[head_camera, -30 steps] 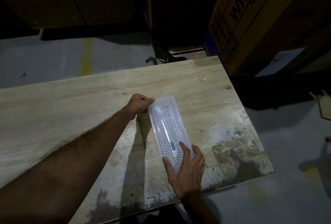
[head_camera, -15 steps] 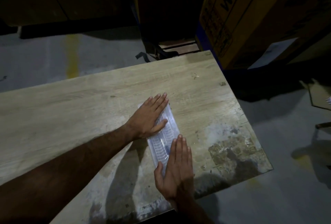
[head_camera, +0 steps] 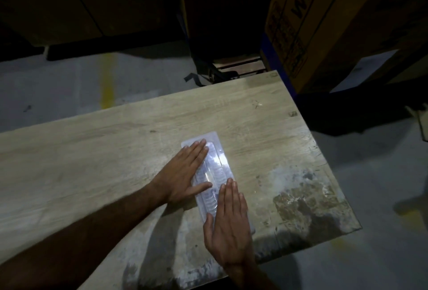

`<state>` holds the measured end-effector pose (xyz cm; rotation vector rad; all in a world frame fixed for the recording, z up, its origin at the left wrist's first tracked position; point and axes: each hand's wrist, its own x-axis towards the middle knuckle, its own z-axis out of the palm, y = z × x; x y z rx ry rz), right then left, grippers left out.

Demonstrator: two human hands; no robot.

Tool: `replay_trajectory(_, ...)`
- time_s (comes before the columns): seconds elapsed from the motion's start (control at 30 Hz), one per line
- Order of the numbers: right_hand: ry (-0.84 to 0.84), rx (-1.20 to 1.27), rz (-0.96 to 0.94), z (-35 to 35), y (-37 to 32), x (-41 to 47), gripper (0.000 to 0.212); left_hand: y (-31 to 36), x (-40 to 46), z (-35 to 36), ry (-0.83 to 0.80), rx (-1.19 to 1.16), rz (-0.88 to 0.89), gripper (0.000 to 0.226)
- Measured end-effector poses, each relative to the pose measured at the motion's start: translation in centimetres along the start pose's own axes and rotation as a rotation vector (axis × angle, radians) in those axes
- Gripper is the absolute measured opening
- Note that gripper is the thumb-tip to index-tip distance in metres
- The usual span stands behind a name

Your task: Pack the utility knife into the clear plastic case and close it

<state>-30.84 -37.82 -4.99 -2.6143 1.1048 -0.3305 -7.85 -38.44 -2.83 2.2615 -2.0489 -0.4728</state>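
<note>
The clear plastic case [head_camera: 216, 167] lies flat and closed on the wooden table [head_camera: 115, 150], its long side running away from me. My left hand [head_camera: 183, 174] rests palm down on the case's far left part, fingers straight and together. My right hand [head_camera: 228, 227] lies flat on the near end of the case. Ribbed moulding shows through the lid between the two hands. The utility knife cannot be made out through the glare and my hands.
The table's right edge [head_camera: 324, 162] and near edge are close to the case; its right part is stained and worn. A large cardboard box [head_camera: 312, 23] stands beyond the far right corner. Grey floor with a yellow line [head_camera: 107, 81] lies behind the table.
A second ago my left hand pinched the far corner and my right fingertips touched the near end. Both hands have since flattened onto the lid, and the left hand has slid slightly toward me.
</note>
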Motion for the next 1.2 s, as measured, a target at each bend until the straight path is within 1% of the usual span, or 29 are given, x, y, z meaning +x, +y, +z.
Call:
replay_trajectory(0.17,0.026,0.025,-0.004,0.1,0.1,0.2,0.072,0.0,0.4,1.1,0.069,0.001,-0.005,0.099)
replay_trajectory(0.3,0.004,0.053,-0.004,0.2,0.0,0.0,0.073,0.0,0.1,0.9,0.068,-0.005,-0.009,0.099)
replay_trajectory(0.47,0.019,0.036,0.011,0.3,-0.3,-0.1,0.073,0.0,0.2,0.8,0.062,0.015,0.012,0.098)
replay_trajectory(0.57,0.004,0.018,0.053,0.5,-0.6,-0.2,0.073,-0.3,0.2,1.1,0.04,0.009,0.019,0.099)
replay_trajectory(0.77,0.035,-0.01,0.083,1.2,-0.8,-0.2,0.073,-0.4,0.8,1.0,0.035,-0.003,0.066,0.1)
replay_trajectory(0.87,0.023,-0.05,0.058,1.1,-0.7,-0.3,0.074,-0.2,0.8,0.4,0.009,0.033,0.054,0.102)
replay_trajectory(0.97,0.004,-0.04,0.046,0.7,-0.6,-0.1,0.074,0.6,0.5,-0.7,0.013,0.093,0.005,0.102)
replay_trajectory(1.03,-0.028,-0.023,0.058,0.3,-0.6,0.1,0.076,1.6,-0.1,-1.1,0.036,0.086,-0.041,0.1)
replay_trajectory(1.1,-0.018,-0.041,0.035,0.2,-0.6,0.2,0.074,2.1,-2.1,-0.7,0.131,0.054,-0.092,0.089)
replay_trajectory(1.17,0.017,-0.07,-0.014,-0.2,-0.9,0.5,0.071,2.5,-5.9,0.2,0.257,0.029,-0.125,0.076)
replay_trajectory(1.2,0.045,-0.074,-0.073,0.1,-1.1,0.5,0.07,2.5,-7.5,0.6,0.296,0.034,-0.135,0.071)
